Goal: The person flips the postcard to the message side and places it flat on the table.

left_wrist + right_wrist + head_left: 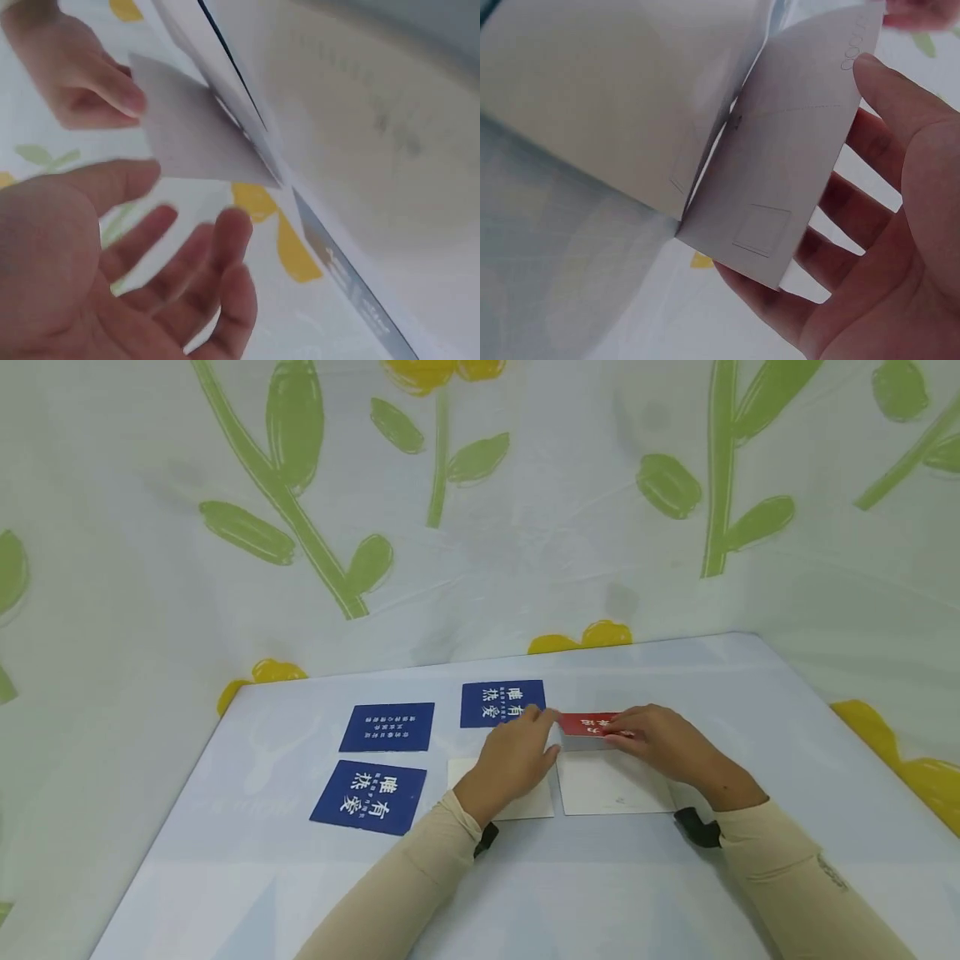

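Observation:
A red postcard (581,724) with white lettering stands tilted up from the table, and its white back (765,187) carries a printed stamp box. My right hand (663,743) grips it by the upper edge, thumb on the white back and fingers behind. My left hand (517,756) is by the card's left end. In the left wrist view that hand's fingers are spread and loosely bent beside the card (195,127), with nothing between them; whether the thumb tip touches the card I cannot tell. Just in front of the red card lies a white card (615,789), flat.
Another white card (528,806) lies partly under my left forearm and hand. Further left are blue cards with white lettering: one at the back (487,706), one at mid-left (386,727), one nearer (367,797). Behind the table (225,877) hangs a flower-patterned cloth (525,568).

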`<state>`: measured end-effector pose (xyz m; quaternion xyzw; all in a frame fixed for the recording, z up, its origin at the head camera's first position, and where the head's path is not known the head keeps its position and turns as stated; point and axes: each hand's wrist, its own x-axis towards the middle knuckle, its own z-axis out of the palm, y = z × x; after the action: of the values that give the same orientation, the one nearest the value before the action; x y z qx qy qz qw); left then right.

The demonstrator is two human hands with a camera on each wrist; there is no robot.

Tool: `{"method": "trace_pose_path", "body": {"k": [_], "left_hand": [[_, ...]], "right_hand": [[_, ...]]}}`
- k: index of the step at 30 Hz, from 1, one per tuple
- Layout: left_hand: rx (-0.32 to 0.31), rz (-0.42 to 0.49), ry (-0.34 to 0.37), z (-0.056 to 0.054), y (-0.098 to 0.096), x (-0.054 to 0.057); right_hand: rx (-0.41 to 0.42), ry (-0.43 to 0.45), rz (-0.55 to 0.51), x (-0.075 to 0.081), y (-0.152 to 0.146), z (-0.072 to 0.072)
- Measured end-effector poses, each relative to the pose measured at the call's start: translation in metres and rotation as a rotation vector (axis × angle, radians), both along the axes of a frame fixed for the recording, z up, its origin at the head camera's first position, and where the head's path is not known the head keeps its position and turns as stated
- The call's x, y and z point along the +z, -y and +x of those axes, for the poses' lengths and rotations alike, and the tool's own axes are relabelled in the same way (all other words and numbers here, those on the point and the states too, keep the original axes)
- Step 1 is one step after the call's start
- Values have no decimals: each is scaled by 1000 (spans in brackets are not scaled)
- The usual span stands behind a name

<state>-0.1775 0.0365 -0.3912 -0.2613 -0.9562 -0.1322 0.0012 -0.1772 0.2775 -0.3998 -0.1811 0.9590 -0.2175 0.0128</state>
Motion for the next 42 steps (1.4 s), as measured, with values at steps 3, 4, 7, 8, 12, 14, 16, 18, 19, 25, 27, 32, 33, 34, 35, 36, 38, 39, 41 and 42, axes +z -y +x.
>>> {"method": "trace_pose_path", "body": {"k": [3,4,7,8,12,14,16,18,19,25,27,32,33,34,35,36,38,39,41,42], "left_hand": [[53,60,-15,-12,-4,0],[60,72,-10,-15,-6,-1],[52,55,-13,-21,-10,-2],[45,45,-12,-23,-11,-3],[27,6,11,-28,-17,-2],[21,-4,25,-30,-19,-1],[14,-6,43,-33,-20,0],[4,6,50,-35,-20,0],[0,18,53,-36,-20,0],[0,59,56,-38,-20,0],[2,57,53,-39,-20,-1],[2,58,51,-38,-21,-1],[1,60,47,-38,-22,0],[0,61,43,-38,-22,1],[0,60,41,-38,-23,1],[1,60,35,-38,-23,2],[0,57,23,-39,-24,3],[1,56,19,-39,-25,4],[7,63,20,-41,-26,4],[10,69,22,-41,-26,4]], "right_hand": [[1,-3,-14,1,1,-2],[4,-6,-19,1,1,-2],[17,-20,-42,0,0,-2],[18,-21,-48,0,0,-2],[32,-29,-73,1,0,-1],[28,-22,-81,2,0,-2],[16,-13,-85,3,0,-2],[-8,-3,-80,4,-1,-3],[-22,3,-79,4,-1,-3],[-58,6,-36,3,-8,-4],[-66,6,-16,1,-12,-4],[-113,10,-16,-2,-20,-5],[-122,7,-19,-2,-21,-5],[-133,4,-25,-2,-21,-5],[-144,3,-28,-2,-22,-6],[-157,1,-31,-1,-22,-6],[-180,-2,-35,0,-22,-6],[-188,-5,-38,1,-22,-7],[-205,-11,-40,1,-23,-7],[-211,-19,-40,1,-24,-8]]}}
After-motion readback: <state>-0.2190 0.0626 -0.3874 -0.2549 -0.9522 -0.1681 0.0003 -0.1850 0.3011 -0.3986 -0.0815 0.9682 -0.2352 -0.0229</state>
